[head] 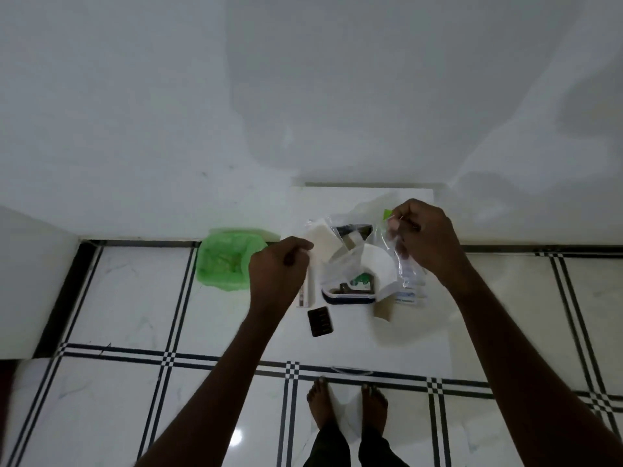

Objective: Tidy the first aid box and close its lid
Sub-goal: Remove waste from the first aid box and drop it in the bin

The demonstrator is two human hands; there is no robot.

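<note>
The first aid box (347, 299), white with a dark blue rim, stands open on a small white table (371, 345), with items showing inside it. Above the box I hold a clear plastic bag (340, 261) stretched between both hands; something white is inside it. My left hand (279, 267) pinches the bag's left edge. My right hand (424, 237) pinches its right top corner by a green tab. A dark blister strip (320, 321) lies in front of the box. A long white carton (306, 291) lies left of it, partly behind my left hand.
A tan and white roll (384, 306) and a clear packet with blue print (409, 294) lie right of the box. A bin lined with a green bag (222, 261) stands on the tiled floor to the left, against the wall. My bare feet (347, 406) are at the table's front edge.
</note>
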